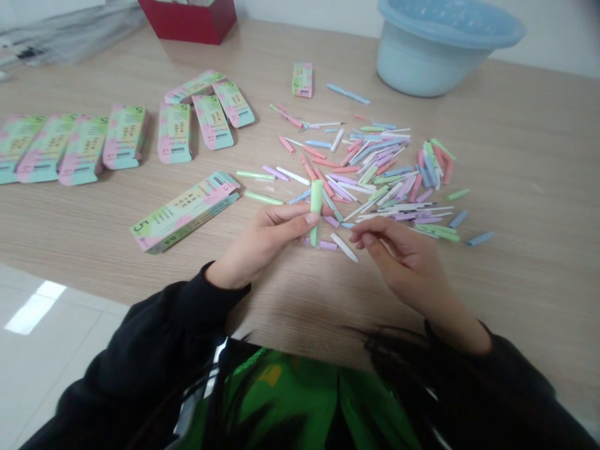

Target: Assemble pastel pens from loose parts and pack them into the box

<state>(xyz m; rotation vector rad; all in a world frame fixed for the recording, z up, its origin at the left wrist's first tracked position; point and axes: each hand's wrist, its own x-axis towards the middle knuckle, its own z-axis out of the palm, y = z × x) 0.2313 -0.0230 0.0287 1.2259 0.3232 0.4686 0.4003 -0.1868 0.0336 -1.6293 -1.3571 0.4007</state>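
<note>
In the middle of the head view, my left hand (276,234) grips a pale green tube-shaped piece (316,197) with a clear lower part, held upright between thumb and fingers. To its right, my right hand (398,253) has its fingertips drawn together in a pinch. A small blue piece (347,225) shows at those fingertips; whether it is held or lies on the table behind them is unclear. Just below, a white pointed pen piece (344,247) and a purple tube (328,245) lie on the table. Beyond both hands spreads a loose pile of coloured pen parts (375,162).
A printed box (185,212) lies left of my left hand. Several similar boxes (126,136) stretch along the left, and one small box (302,80) is farther back. A blue basin (435,50) and a red box (192,22) stand at the table's rear.
</note>
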